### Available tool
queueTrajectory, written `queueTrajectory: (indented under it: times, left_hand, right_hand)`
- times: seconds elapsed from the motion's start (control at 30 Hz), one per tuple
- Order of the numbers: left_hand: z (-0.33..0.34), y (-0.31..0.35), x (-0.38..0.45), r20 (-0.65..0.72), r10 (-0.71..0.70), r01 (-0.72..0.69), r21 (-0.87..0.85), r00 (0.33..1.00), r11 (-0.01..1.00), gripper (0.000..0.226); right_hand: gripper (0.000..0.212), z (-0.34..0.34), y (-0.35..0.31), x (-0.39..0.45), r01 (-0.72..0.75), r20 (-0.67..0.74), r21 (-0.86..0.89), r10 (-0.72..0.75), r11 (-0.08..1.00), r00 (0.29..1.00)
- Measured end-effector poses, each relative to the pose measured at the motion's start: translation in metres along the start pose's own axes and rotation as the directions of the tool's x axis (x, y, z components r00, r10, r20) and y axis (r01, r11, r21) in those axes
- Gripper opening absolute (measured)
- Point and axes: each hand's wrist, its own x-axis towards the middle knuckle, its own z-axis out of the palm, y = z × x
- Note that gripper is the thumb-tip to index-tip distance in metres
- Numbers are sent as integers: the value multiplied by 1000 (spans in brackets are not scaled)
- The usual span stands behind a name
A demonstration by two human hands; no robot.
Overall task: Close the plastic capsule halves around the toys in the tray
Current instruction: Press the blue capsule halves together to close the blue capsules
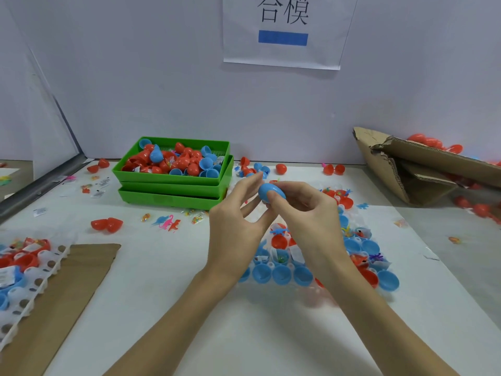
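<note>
Pinching a blue capsule [272, 191] above the tray [390, 295], the right hand [306, 213] seems mid-closure; left hand [238, 221] fingers are spread beside it. Next, probably press it shut and set it aside.

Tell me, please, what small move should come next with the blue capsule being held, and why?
Probably set it aside, perhaps with the capsules in the green tray. The right hand pinches a blue capsule that looks already closed, the left hand is open beside it, and open halves wait in the clear tray below.
</note>
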Motion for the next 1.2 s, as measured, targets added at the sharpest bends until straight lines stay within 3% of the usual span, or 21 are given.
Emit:
queueTrajectory:
  times: [0.13, 0.27, 0.43, 0.57, 0.67, 0.8, 0.9, 1.07, 1.2]
  left_hand:
    - [-3, -2, 1, -40, 91, -80, 233, 995, 969, 49]
    - [-1, -6, -2, 8, 230, -211, 432, 973, 877, 44]
    - [-5, -13, 2, 100, 286, -294, 538, 953, 790, 46]
    - [-9, -15, 7, 104, 297, -307, 513, 949, 801, 48]
    - [-11, -12, 8, 79, 262, -271, 414, 962, 869, 46]
    - [-14, -3, 11, 96, 233, -249, 222, 968, 943, 46]
    - [-15, 2, 12, 152, 239, -259, 133, 959, 957, 42]
    - [-16, 1, 13, 186, 222, -242, 96, 957, 965, 47]
    - [-15, 0, 14, 173, 278, -299, 113, 945, 948, 32]
  right_hand:
    - [12, 6, -1, -5, -81, 9, 114, 80, 990, 997]
    - [12, 8, 2, -7, -80, -18, 138, 83, 987, 996]
    - [14, 4, 1, -5, -58, 28, 78, 56, 995, 998]
    - [20, 4, 0, -3, -197, 159, 245, 161, 949, 974]
    - [35, 2, -3, 1, -414, 328, 517, 273, 749, 904]
    - [44, -4, -3, 6, -561, 533, 587, 243, 584, 811]
    - [43, -3, -2, 6, -584, 584, 594, 203, 554, 786]
    - [47, -3, 3, 7, -546, 573, 604, 160, 580, 804]
    - [42, -1, 3, 6, -523, 554, 601, 157, 605, 818]
